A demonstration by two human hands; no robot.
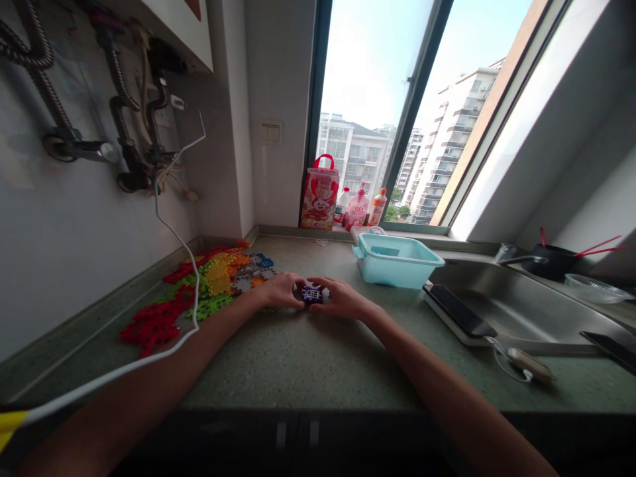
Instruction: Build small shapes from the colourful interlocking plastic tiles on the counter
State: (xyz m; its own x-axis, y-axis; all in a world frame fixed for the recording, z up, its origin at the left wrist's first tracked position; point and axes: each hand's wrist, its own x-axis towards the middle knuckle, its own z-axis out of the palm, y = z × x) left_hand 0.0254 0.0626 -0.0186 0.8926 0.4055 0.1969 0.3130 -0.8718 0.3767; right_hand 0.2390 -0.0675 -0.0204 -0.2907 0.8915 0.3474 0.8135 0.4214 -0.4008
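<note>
My left hand (279,290) and my right hand (336,297) meet over a small purple plastic building piece (312,295) with a white pattern, gripping it from both sides on the green speckled countertop (298,358). My fingers hide part of the piece. Just left of my left hand lies a spread of interlocking plastic pieces (209,285) in red, yellow, orange, green and blue. Some of them are joined into flat sheets.
A white cable (195,311) loops across the counter beside the pieces. A teal plastic tub (395,263) stands to the right, before a steel sink (527,305) with a black phone (460,310) on its near side. A red gift bag (319,193) and several bottles stand at the window.
</note>
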